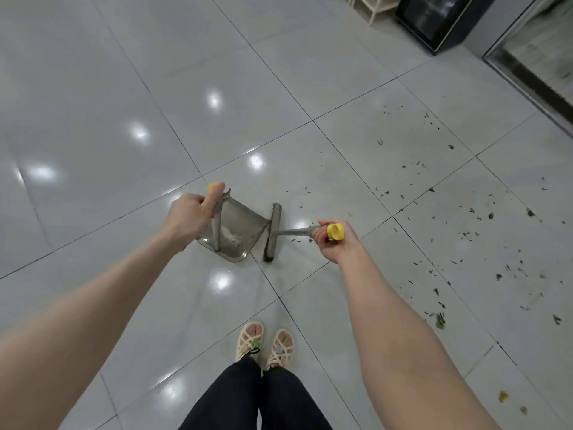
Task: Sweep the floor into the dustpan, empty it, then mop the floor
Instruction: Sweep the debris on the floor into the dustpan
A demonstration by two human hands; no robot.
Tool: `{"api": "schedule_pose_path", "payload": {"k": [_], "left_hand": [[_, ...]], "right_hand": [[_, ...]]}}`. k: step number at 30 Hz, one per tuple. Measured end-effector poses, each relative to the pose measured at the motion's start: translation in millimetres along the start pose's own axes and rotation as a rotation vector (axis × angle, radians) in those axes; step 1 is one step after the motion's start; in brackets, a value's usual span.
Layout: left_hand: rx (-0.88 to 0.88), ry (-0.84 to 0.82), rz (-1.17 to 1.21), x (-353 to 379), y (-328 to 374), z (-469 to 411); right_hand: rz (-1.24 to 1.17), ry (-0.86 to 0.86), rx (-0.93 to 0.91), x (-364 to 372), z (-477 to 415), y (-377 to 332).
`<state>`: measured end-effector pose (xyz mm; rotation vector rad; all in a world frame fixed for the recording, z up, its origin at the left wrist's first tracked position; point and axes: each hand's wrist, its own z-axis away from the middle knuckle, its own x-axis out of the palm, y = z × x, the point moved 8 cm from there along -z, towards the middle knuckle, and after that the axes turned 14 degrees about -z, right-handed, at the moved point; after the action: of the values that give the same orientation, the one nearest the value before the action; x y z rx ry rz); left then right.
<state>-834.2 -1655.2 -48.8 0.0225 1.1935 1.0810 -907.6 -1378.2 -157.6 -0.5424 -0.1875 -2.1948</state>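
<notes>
Forearms [93, 305] up front, left hand [186, 217] gripping the dustpan [245, 218] handle, right hand [336, 243] wrapped round the broom [274, 231] handle, brush head right beside the pan, debris [490, 216] scattered off right.

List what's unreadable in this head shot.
Head view:
- Dustpan contents: pale clump, partly behind its handle, too small to identify.
- Debris on the right: specks too small to identify.
- Broom bristles: foreshortened, so floor contact is unclear.
- Handle grips: covered by left hand and right hand.
- Black cabinet: cut off by top edge.
</notes>
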Motion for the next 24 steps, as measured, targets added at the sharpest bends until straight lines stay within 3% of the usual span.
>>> {"api": "schedule_pose_path", "payload": {"k": [17,24], "left_hand": [[0.015,-0.031,0.070,76.8,62.2,16.5],[0.032,-0.039,0.118,86.9,67.1,26.0]], "right_hand": [[-0.144,0.207,-0.122,-126.8,54.5,-112.7],[-0.096,0.227,-0.218,-136.3,71.1,-109.8]]}}
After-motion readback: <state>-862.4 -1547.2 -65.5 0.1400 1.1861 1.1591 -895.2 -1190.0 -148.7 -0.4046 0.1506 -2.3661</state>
